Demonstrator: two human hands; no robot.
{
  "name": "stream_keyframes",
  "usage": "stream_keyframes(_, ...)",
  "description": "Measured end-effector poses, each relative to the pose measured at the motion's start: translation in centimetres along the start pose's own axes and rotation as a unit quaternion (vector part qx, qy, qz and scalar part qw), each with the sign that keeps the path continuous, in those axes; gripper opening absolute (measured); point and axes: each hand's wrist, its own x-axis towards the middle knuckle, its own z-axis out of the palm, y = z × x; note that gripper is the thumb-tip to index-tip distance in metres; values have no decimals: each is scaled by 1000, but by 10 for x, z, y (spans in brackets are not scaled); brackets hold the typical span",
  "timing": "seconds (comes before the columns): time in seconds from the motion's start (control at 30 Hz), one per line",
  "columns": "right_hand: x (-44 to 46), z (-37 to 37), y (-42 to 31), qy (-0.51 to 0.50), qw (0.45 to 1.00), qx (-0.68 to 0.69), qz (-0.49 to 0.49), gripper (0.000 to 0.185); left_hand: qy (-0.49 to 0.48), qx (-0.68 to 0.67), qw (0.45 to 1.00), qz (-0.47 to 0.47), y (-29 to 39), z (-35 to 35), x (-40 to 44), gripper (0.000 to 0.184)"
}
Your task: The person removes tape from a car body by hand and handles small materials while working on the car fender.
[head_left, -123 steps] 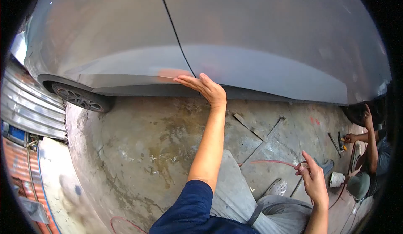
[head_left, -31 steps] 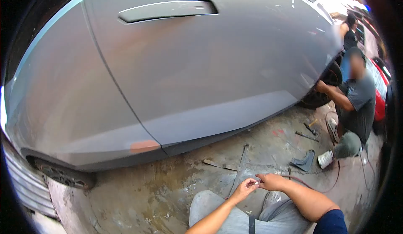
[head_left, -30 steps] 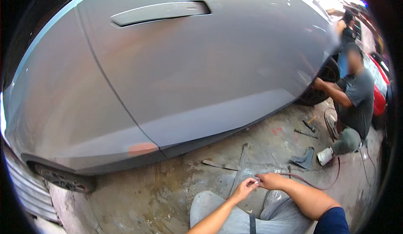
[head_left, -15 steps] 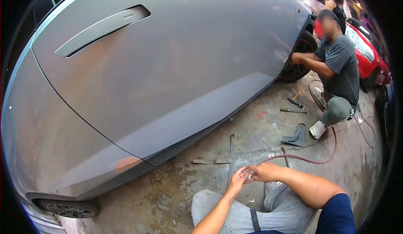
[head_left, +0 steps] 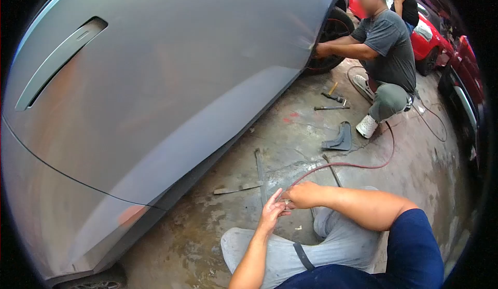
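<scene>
My left hand [head_left: 272, 212] is raised over my lap, its fingers spread and partly stretched out. Touching those fingertips is my right hand [head_left: 305, 194], closed with the fingers pinched. A tiny pale bit [head_left: 287, 201] shows between the two hands; it is too small to name. Grey trousers [head_left: 259, 245] cover my bent legs, with a dark strap [head_left: 303, 256] across them. Just beyond my hands, flat metal strips [head_left: 238, 188] lie crossed on the concrete floor.
A grey car [head_left: 181, 76] fills the left side. A co-worker [head_left: 386, 55] squats by its wheel [head_left: 332, 35]. A red hose [head_left: 358, 164], a black mud flap [head_left: 340, 138], a hammer [head_left: 332, 96] and a metal bar [head_left: 332, 108] lie on the floor. Another person [head_left: 406, 3] stands behind.
My view has swung right and down, so the car and floor items shift left and up. My left fingers have spread more; my hands stay together.
</scene>
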Motion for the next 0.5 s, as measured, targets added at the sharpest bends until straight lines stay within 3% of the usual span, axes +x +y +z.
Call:
stream_keyframes(0.2,2,3,0,-50,999,8,15,46,-93,68,992,41,-1,16,-10,91)
stream_keyframes(0.4,-2,2,0,-7,1000,15,7,47,-49,-12,998,26,5,18,-11,82)
stream_keyframes(0.5,-2,0,0,-10,1000,17,9,44,-17,48,998,45,2,13,-9,74)
